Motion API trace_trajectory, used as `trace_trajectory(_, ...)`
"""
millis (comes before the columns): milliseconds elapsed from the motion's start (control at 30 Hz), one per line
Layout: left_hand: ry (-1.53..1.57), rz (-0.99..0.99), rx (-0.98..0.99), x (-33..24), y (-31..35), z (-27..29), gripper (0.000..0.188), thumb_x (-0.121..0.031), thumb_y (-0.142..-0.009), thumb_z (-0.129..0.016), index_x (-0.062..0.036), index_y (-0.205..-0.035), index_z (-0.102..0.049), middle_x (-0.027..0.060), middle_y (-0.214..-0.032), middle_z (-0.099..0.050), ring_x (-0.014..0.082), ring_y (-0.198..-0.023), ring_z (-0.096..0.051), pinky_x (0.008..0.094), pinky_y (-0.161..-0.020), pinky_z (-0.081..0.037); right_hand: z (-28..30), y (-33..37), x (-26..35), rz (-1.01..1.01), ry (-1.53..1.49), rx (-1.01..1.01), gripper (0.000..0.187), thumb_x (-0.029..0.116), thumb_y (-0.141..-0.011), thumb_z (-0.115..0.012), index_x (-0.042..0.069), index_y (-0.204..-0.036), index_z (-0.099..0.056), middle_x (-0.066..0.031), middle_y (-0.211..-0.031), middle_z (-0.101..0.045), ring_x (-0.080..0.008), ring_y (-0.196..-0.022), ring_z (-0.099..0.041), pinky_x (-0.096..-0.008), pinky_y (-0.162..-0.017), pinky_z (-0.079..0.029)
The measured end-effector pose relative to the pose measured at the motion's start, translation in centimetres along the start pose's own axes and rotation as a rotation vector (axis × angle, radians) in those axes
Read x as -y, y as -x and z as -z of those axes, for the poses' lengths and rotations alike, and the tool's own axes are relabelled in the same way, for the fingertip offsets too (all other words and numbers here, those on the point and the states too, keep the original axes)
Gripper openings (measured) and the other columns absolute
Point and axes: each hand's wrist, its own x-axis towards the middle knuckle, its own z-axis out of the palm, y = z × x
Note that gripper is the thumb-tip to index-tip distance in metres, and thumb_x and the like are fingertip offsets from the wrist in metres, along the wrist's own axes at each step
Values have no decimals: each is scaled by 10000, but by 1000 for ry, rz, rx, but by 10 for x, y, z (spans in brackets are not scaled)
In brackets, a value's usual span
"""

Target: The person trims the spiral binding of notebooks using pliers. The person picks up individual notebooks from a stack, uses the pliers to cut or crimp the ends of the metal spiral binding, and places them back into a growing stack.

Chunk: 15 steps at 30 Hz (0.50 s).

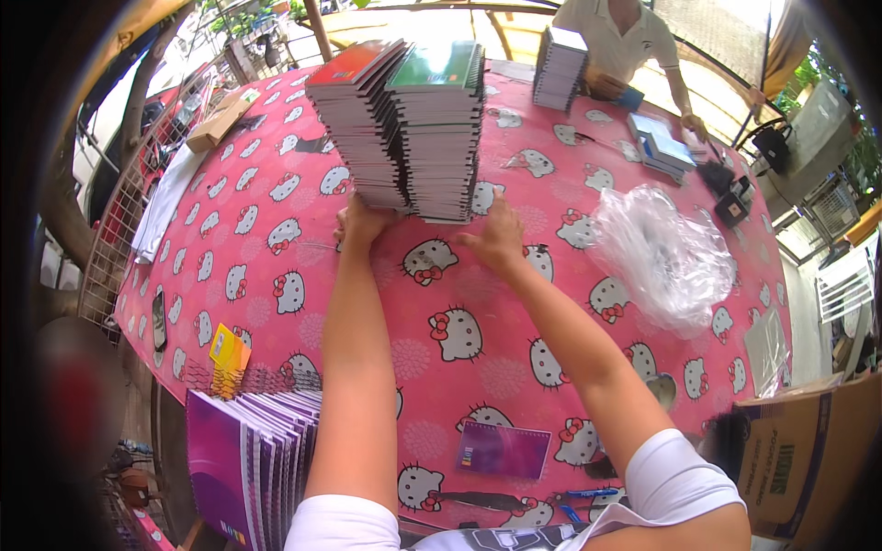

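Two tall stacks of spiral notebooks stand close together in front of me, one with a red cover [354, 66] on top and one with a green cover [437, 69]. My left hand [364, 223] is at the foot of the red-topped stack, its thumb along the near bottom edge and its fingers spread at the left side. Beside the lower right corner of the green-topped stack, my right hand [496, 236] is open with fingers stretched out and thumb apart, holding nothing.
Purple notebooks [220, 459] stand at near left, and a single purple notebook [503, 450] lies in front of me. Clear plastic wrap [666, 262] sits to the right, above a cardboard box [799, 459]. Across the table, a person [625, 37] handles a small blue item near another stack [559, 69].
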Motion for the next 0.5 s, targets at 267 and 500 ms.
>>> trace_trajectory(267, -84, 101, -283, 5, -23, -12, 1069, -452, -459, -891, -94, -1334, -393, 136, -1254, -586, 340, -1207, -512, 537, -999, -289, -24, -28, 28, -113, 54, -48, 923, 427, -562, -856, 56, -1294, -433, -130, -1168, -584, -301, -1122, -527, -472, -926, -375)
trace_trajectory(500, -6, 17, -261, -8, -32, -16, 993, -489, -468, -881, -107, -1284, -462, 84, -1204, -606, 272, -1225, -481, 555, -1002, -254, -34, -42, 20, -112, 93, -128, 840, 465, -592, -828, 67, -1233, -460, -83, -1125, -594, -254, -1113, -529, -482, -912, -363)
